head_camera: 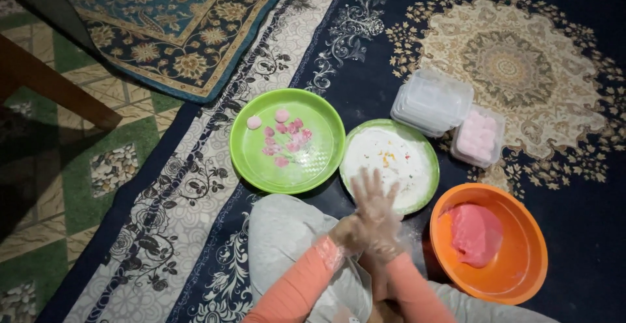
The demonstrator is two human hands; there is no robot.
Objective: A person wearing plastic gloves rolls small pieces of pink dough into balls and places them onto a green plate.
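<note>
Both gloved hands press flat together, left hand [349, 231] against right hand [377, 215], fingers spread, holding nothing visible. They hover over the floury green plate [417, 141]. Smooth pink dough [475, 233] sits in the orange bowl [521, 271].

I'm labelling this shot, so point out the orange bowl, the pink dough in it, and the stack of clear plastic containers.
orange bowl [521, 267]: head view, on the bare inner wall right of the dough.
pink dough [475, 233]: head view, middle of the lump.
stack of clear plastic containers [432, 101]: head view, centre of the top lid.
</note>
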